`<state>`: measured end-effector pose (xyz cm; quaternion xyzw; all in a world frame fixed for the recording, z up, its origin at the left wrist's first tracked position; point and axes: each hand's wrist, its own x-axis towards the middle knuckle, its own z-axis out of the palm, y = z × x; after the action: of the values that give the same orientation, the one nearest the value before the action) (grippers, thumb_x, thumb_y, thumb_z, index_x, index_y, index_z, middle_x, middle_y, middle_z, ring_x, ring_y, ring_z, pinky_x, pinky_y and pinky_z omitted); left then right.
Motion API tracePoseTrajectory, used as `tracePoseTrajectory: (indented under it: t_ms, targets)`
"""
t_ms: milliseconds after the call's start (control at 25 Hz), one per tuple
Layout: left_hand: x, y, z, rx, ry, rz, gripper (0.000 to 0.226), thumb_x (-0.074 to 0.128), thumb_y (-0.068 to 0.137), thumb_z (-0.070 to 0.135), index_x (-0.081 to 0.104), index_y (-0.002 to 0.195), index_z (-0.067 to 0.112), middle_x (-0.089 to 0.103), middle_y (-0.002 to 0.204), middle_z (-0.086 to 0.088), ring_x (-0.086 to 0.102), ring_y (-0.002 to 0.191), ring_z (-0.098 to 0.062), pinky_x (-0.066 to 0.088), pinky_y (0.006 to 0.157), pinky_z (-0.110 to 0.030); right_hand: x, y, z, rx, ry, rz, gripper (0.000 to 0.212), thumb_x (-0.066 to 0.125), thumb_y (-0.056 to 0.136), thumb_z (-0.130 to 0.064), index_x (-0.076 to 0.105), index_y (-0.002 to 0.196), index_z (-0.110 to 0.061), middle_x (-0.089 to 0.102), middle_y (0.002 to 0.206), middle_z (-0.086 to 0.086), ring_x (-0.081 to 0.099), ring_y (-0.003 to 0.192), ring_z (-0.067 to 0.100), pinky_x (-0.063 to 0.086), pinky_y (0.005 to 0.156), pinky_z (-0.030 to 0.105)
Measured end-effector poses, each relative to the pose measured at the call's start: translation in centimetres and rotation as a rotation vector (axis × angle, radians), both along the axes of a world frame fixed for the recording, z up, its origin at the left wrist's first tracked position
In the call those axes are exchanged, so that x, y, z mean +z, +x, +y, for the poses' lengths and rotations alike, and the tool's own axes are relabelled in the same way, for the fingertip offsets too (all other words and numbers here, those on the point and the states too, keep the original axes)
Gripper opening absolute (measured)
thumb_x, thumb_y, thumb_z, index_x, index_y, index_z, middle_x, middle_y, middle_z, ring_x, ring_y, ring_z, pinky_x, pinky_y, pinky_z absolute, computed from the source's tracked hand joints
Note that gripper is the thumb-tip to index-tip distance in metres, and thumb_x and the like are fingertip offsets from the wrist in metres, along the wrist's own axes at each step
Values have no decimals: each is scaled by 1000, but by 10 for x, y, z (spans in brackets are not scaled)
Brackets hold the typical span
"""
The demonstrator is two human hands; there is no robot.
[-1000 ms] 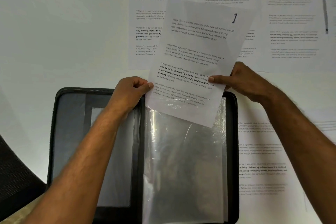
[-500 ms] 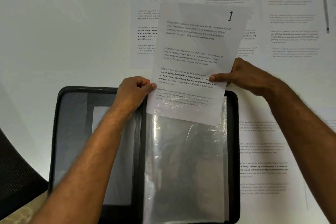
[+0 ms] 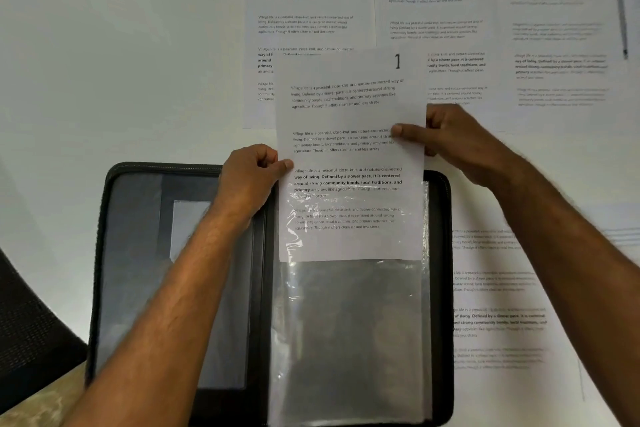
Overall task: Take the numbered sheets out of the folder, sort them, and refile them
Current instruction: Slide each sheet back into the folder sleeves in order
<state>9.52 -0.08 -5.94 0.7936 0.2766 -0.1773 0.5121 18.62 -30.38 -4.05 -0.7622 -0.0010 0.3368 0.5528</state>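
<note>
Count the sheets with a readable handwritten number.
4. Sheet 1 is half inside the folder's clear sleeve; sheets 2, 3 and 4 lie in a row above. Others are partly hidden.

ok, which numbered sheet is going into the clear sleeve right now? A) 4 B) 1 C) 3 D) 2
B: sheet 1 is pinched at its edges by the left hand and right hand, and its lower part already sits under the folder's clear sleeve; sheet 2, sheet 3 and sheet 4 lie flat on the table beyond.
</note>
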Motion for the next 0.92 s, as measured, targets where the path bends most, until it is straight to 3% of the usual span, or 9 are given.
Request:
tracePoseTrajectory:
  t_ms: [160, 360, 480, 560, 640, 720, 800, 920]
  targets:
    - [1, -1, 0, -18, -7, -15, 30, 75, 94, 24, 60, 70, 16, 56, 68, 3, 46, 60, -11, 40, 63, -27, 0, 0, -1, 49, -39, -1, 9, 71, 97, -21, 74, 103, -26, 79, 91, -20, 72, 77, -4, 48, 61, 6]
    - [-1, 0, 0, 10, -28, -34, 29, 73, 96, 28, 70, 94, -1, 62, 78, -10, 49, 67, -13, 43, 65, -27, -4, 0, -5, 154, -96, 43, 24, 75, 93, -29, 74, 117, -25, 79, 109, -13, 75, 97, 7, 55, 76, 15]
    - [-2, 1, 0, 26, -42, -46, 23, 73, 96, 26, 71, 83, 8, 65, 69, -6, 50, 61, -7, 43, 64, -24, 1, 3, -5, 189, -103, 67, 31, 75, 92, -29, 73, 122, -22, 78, 113, -11, 75, 102, 9, 57, 87, 22]
    - [-2, 0, 1, 2, -22, -36, 32, 73, 96, 25, 60, 68, 15, 50, 54, 9, 40, 50, -3, 35, 57, -24, 3, 5, -4, 183, -99, 64, 20, 73, 93, -25, 74, 113, -24, 79, 104, -16, 75, 95, 4, 55, 77, 13]
    - [-2, 0, 3, -60, -10, -12, 35, 73, 96, 25, 55, 67, 15, 47, 60, 8, 37, 51, -8, 33, 58, -27, 5, 4, -1, 142, -83, 45, 12, 70, 97, -23, 73, 108, -28, 78, 95, -23, 73, 85, -3, 50, 65, 6]
    - [0, -1, 6, -135, -11, 13, 31, 74, 95, 25, 57, 72, 13, 50, 67, 2, 40, 56, -12, 35, 60, -28, 4, 3, 3, 113, -80, 20, 15, 68, 99, -27, 72, 113, -31, 78, 100, -23, 73, 87, -4, 50, 65, 7]
    - [-1, -1, 7, -146, -24, 17, 30, 74, 95, 25, 58, 73, 12, 49, 67, 2, 39, 57, -12, 35, 59, -28, 4, 2, 5, 125, -106, 6, 18, 70, 97, -33, 73, 115, -33, 77, 107, -21, 74, 95, 0, 53, 72, 11]
    - [-6, 1, 5, -59, -48, -18, 28, 75, 94, 27, 62, 71, 17, 48, 58, 14, 40, 51, -5, 35, 58, -26, 3, 2, 5, 182, -165, 33, 34, 74, 91, -39, 72, 124, -32, 76, 117, -14, 74, 104, 7, 58, 92, 28]
